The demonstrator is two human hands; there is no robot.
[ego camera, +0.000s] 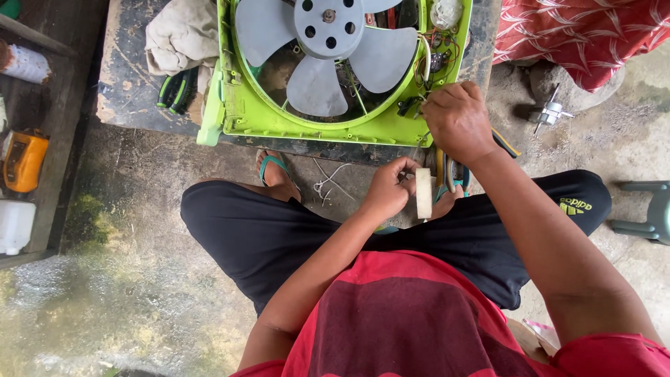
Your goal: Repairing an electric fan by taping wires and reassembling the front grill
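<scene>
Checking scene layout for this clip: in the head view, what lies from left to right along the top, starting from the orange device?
Orange device → crumpled beige cloth → grey fan blades in the green housing → right hand at the wiring → red patterned cloth.

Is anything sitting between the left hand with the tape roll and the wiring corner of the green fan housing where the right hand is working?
Nothing visible does. The left hand holds the tape roll just below the right hand, which rests on the wires at the green fan housing.
</scene>
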